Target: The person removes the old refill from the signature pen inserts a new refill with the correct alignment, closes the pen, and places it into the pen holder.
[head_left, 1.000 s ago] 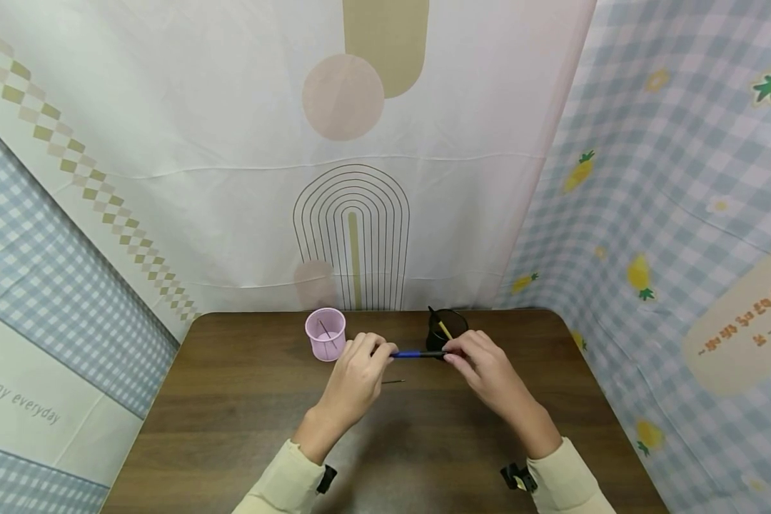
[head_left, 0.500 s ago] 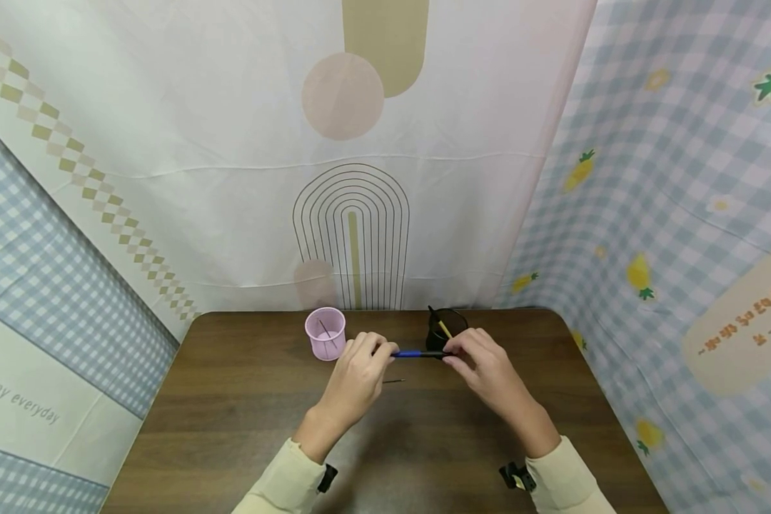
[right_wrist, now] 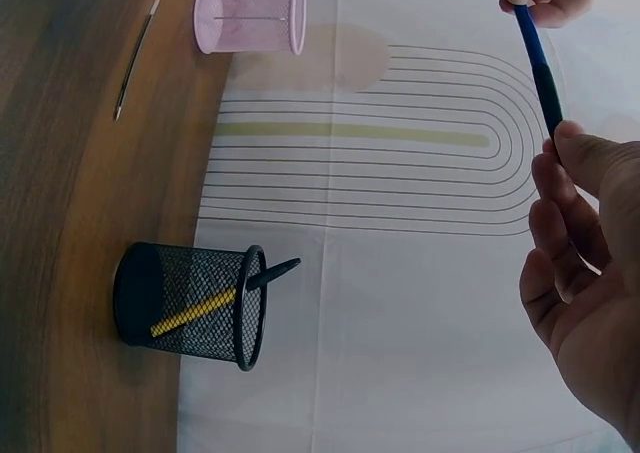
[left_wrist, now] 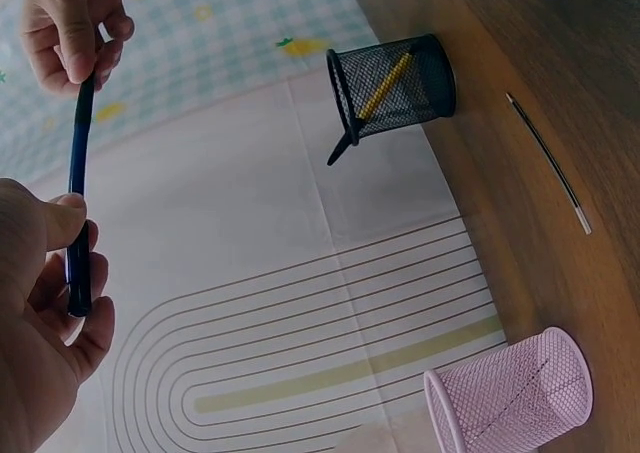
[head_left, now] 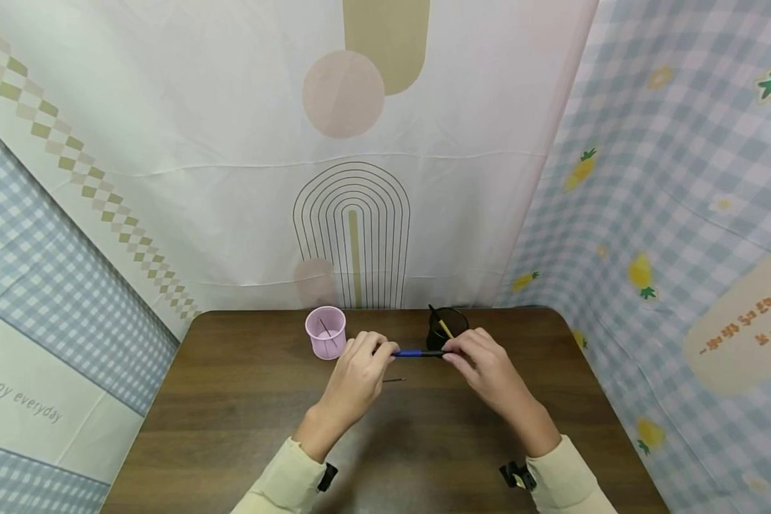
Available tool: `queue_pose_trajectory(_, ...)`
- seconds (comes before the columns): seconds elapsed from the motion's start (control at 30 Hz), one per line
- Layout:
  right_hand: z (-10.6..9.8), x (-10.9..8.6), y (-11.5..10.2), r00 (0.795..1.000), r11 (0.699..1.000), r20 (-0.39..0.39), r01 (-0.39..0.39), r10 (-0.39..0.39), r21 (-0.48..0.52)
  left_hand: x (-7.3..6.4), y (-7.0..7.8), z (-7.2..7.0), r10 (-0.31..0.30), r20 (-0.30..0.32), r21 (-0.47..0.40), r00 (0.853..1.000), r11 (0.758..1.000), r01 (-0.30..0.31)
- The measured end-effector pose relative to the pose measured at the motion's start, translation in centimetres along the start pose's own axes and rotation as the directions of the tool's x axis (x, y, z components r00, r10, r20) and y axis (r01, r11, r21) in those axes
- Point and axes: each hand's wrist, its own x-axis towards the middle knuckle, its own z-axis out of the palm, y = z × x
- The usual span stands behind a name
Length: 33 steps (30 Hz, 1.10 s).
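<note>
A blue pen (head_left: 411,353) with a black grip section is held level above the table between both hands. My left hand (head_left: 358,368) grips its blue barrel near the end, fingers curled round it, as the left wrist view also shows. With thumb and fingertips my right hand (head_left: 485,368) pinches the black end, whose tip is hidden. Below the pen, a thin pen refill (left_wrist: 550,163) lies on the table. Behind the right hand stands a black mesh pen cup (right_wrist: 190,303) holding a yellow and black pen (right_wrist: 205,311).
A pink mesh cup (head_left: 326,343) stands left of the black one, with a thin dark refill inside. Both cups are near the back edge of the brown wooden table (head_left: 231,400). Patterned cloth (head_left: 244,214) hangs behind the table and at both sides.
</note>
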Motion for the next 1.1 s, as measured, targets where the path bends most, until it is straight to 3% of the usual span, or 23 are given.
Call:
queue_pose_trajectory(0.3,0.1,-0.1,0.0,1.0,1.0,0.011,-0.001,0.001,-0.006,0.0,0.1,0.1,-0.003,0.005,0.0,1.0,1.0,0.003)
queue_pose_trajectory(0.57,0.1,-0.1,-0.1,0.999,0.997,0.037,0.011,-0.008,-0.081,-0.1,0.0,0.3,0.01,-0.008,-0.01,1.0,1.0,-0.01)
queue_pose_trajectory(1.1,0.6,1.5,-0.8,0.977,0.968,0.154,0.174,-0.147,-0.181,0.1,0.4,0.5,-0.058,0.068,-0.022,0.996,0.998,0.06)
